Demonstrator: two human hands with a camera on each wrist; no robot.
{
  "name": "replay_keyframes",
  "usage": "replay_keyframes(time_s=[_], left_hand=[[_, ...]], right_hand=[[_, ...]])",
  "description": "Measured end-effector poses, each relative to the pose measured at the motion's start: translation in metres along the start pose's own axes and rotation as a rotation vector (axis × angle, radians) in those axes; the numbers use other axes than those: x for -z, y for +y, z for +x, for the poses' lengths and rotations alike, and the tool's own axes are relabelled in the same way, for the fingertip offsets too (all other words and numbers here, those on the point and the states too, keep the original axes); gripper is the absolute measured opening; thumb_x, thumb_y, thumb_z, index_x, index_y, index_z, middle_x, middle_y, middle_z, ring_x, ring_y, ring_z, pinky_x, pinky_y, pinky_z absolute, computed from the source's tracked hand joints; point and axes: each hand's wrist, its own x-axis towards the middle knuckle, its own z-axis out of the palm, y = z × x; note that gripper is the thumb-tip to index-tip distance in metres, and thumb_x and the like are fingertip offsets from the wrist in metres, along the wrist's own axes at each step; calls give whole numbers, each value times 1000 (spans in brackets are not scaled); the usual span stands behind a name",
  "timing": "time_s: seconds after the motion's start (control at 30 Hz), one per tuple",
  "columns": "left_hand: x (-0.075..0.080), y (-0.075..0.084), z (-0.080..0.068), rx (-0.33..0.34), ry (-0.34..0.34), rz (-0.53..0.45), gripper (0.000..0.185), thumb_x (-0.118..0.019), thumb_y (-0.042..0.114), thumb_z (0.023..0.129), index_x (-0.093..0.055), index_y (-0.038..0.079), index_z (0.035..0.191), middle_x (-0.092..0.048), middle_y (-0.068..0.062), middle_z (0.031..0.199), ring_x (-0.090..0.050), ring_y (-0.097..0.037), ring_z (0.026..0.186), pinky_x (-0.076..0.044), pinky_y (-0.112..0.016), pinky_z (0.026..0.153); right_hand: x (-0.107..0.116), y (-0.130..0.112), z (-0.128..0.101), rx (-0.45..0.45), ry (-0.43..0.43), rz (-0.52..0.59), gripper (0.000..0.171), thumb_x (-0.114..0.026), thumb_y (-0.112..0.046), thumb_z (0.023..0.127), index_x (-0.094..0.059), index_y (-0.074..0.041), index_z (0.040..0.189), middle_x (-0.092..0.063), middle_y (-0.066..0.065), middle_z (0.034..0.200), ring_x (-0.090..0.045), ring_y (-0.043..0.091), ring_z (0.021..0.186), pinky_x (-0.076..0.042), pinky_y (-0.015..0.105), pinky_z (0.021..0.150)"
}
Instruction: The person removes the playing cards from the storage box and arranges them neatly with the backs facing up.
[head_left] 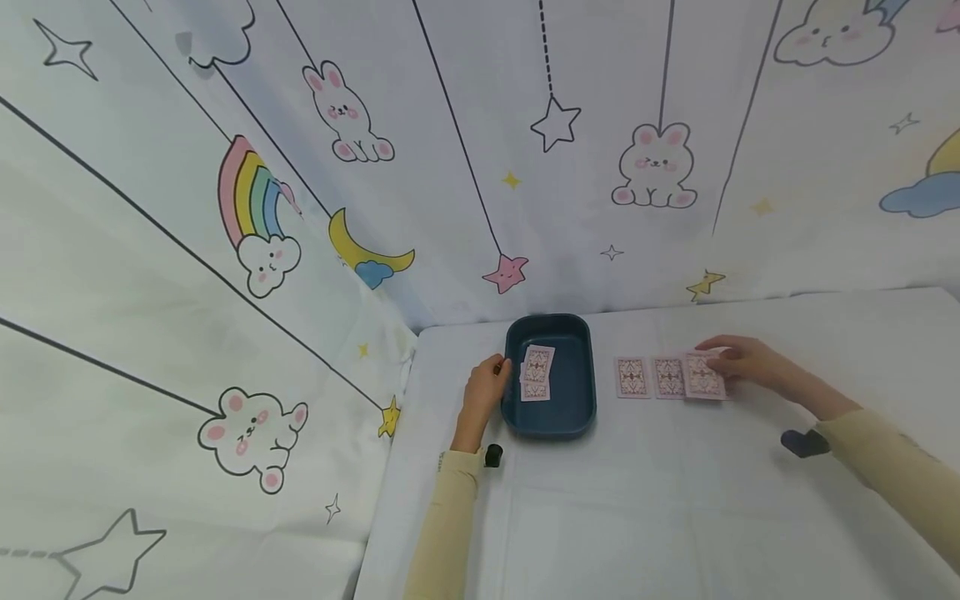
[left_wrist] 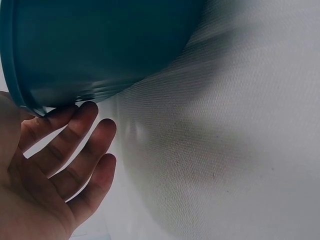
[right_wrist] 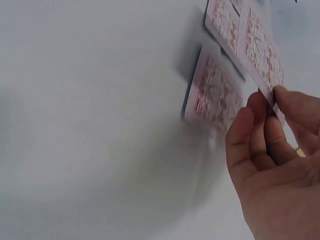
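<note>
My right hand (head_left: 753, 365) pinches a playing card (head_left: 703, 374) between thumb and fingers. In the right wrist view that card (right_wrist: 260, 47) is tilted and lifted over other cards, its red-patterned back showing. To its left in the head view, two face-down playing cards (head_left: 632, 378) show in a row on the table. My left hand (head_left: 483, 390) holds the left rim of a dark blue tray (head_left: 587, 392). In the left wrist view its fingers curl under the tray's rim (left_wrist: 15, 75), with the thumb mostly hidden. Overlapping face-down cards (head_left: 537, 372) lie inside the tray.
A white cloth covers the table (head_left: 600, 517). Behind and at the left hangs a white curtain (head_left: 450, 167) with cartoon prints. Dark wrist-worn pieces show beside the left sleeve (head_left: 453, 500) and the right sleeve (head_left: 885, 467).
</note>
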Motion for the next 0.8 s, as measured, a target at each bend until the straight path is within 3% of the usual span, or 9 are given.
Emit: replay_keyframes(time_s=[0.13,0.33,0.57,0.8], left_hand=[[0,0,1,1,-1,0,29,-49,36,105,-61,13,93,-56,-2,76,-49,-15,63,-36,-28,55],[-2,-2,0,-1,-3,3,29,-48,36,105,-59,14,91,-55,-2,75,-48,-15,62,-36,-28,55],[-2,-3,-1,1,-9,2,29,-47,37,105,-60,14,92,-57,-2,78,-49,-15,64,-37,-28,55],[-2,-3,0,9,-13,-9,30,-48,38,105,-61,14,94,-57,-2,78,-50,-15,65,-37,-27,56]], right_hand=[[7,7,-7,-1,-16,-8,51,-55,-37,103,-49,-7,144,-52,28,142,-66,17,105,-54,33,81],[16,22,-18,-20,-9,-37,51,-56,-39,102,-51,-7,143,-56,26,138,-65,9,98,-54,31,80],[28,47,-26,-37,16,-111,53,-56,-43,102,-51,-9,142,-53,30,139,-61,40,117,-53,41,82],[38,51,-33,-124,34,-168,60,-53,-46,102,-48,-1,143,-44,41,139,-48,58,121,-50,58,85]])
